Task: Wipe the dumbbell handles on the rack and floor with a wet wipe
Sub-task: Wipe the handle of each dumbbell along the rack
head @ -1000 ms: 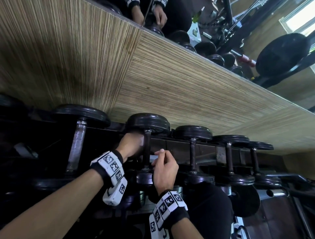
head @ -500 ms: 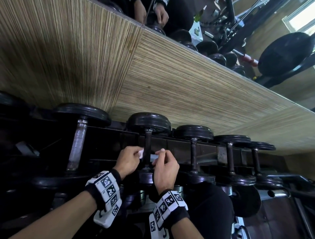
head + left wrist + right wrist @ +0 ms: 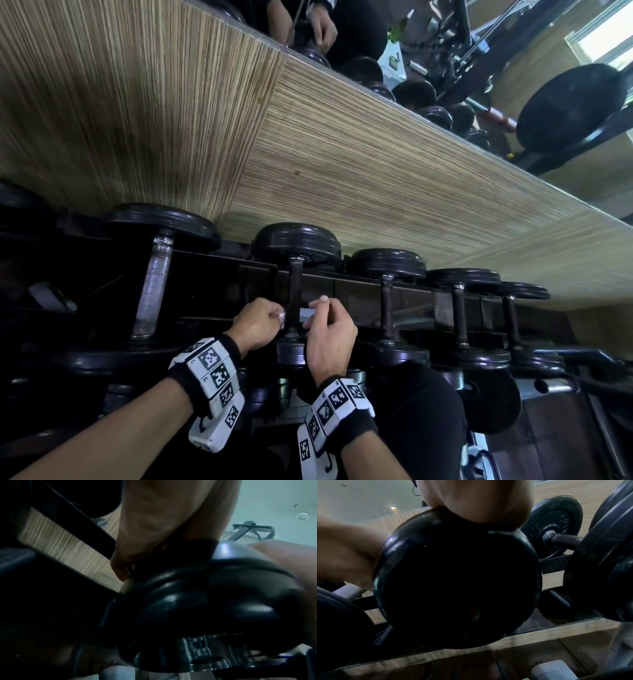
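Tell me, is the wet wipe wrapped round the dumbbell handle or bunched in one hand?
Wrapped behind the handle: the wet wipe shows either side, left hand and right hand each pinching an end.

wet wipe [image 3: 306, 314] mostly hidden behind dumbbell handle [image 3: 294, 294], wrist views blurred by plates

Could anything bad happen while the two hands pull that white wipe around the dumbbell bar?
Maybe. The wet wipe is stretched thin behind the handle, pinched by the left hand and right hand, so it might tear. Both hands sit just above the near weight plate, so knuckles could bump it. The dumbbell could also roll on the rack if tugged hard.
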Demonstrator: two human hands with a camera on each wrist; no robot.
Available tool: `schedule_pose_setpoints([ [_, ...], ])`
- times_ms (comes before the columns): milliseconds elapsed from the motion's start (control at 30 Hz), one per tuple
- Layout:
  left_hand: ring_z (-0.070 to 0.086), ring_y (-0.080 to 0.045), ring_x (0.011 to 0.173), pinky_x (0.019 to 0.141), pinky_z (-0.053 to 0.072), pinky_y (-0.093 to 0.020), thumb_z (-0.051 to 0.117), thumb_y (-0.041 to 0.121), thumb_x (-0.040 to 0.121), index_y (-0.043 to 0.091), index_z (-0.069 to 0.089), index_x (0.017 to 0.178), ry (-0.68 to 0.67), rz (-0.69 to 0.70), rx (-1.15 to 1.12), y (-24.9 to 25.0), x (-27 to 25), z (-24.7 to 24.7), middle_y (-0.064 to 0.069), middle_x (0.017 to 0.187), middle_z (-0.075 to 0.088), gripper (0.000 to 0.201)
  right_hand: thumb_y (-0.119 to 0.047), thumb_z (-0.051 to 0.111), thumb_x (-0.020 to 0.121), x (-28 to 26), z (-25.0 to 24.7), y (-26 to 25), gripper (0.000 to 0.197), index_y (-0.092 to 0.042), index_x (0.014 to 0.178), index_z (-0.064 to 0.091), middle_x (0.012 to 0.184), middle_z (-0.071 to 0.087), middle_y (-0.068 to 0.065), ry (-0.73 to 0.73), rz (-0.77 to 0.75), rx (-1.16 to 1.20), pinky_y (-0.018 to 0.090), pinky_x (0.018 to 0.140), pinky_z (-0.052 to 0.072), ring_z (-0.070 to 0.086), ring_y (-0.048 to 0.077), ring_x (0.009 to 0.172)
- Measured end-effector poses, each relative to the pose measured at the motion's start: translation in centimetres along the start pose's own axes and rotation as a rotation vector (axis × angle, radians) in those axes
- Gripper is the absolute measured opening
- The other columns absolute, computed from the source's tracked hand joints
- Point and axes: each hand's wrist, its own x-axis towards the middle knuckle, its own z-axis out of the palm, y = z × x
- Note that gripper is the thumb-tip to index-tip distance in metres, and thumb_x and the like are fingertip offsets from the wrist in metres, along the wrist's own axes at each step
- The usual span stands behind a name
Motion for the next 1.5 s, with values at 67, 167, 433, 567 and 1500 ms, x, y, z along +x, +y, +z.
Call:
schedule_pose_setpoints([
  [67,0.061,-0.018,0.083,0.092,0.046,-0.036,0.057,0.015,0.093,0.023,0.065,0.061,-0.015,-0.002,0.048,0.0,-0.5,-0.3,0.014,0.068,0.064,0.034,-0.041,0.046,0.101,0.0,0.0,0.1,0.032,-0.03,0.078,0.065,0.06,0.066,-0.002,0.0,-0.002,-0.008,0.043,0.066,0.056,0.061,0.011,0.056],
  [167,0.054,-0.012,0.075,0.085,0.043,-0.032,0.056,0.014,0.092,0.025,0.063,0.057,-0.013,-0.001,0.05,-0.1,-0.5,-0.3,0.021,0.055,0.055,0.037,-0.04,0.046,0.101,0.1,0.0,0.1,0.032,-0.029,0.077,0.065,0.059,0.066,-0.002,-0.004,0.006,0.004,0.042,0.067,0.056,0.062,0.012,0.059],
  [433,0.067,-0.012,0.095,0.089,0.048,-0.023,0.062,0.012,0.093,0.026,0.077,0.089,-0.037,0.024,-0.124,-0.7,-0.4,-1.0,0.004,0.094,0.075,0.021,-0.04,0.046,0.101,0.1,0.0,0.2,0.033,-0.029,0.077,0.066,0.061,0.065,0.0,-0.017,0.018,0.001,0.039,0.067,0.057,0.062,0.011,0.058],
  [567,0.066,-0.02,0.092,0.086,0.046,-0.023,0.056,0.007,0.098,0.01,0.069,0.12,0.149,0.045,-0.368,1.0,1.5,-1.1,-0.01,0.106,0.073,0.026,-0.04,0.047,0.101,0.1,0.0,0.2,0.033,-0.029,0.077,0.066,0.062,0.066,-0.001,-0.006,0.012,0.007,0.038,0.066,0.056,0.062,0.011,0.057],
  [1500,0.068,0.003,0.091,0.085,0.054,-0.026,0.063,0.022,0.095,0.03,0.073,0.098,0.293,0.349,-0.047,0.4,-7.0,-2.9,0.019,0.09,0.074,0.013,-0.045,0.059,0.093,-1.1,-0.5,-1.3,0.011,-0.037,0.094,0.067,0.085,0.07,-0.02,-0.191,-0.106,-0.142,0.027,0.077,0.052,0.064,-0.003,0.08],
])
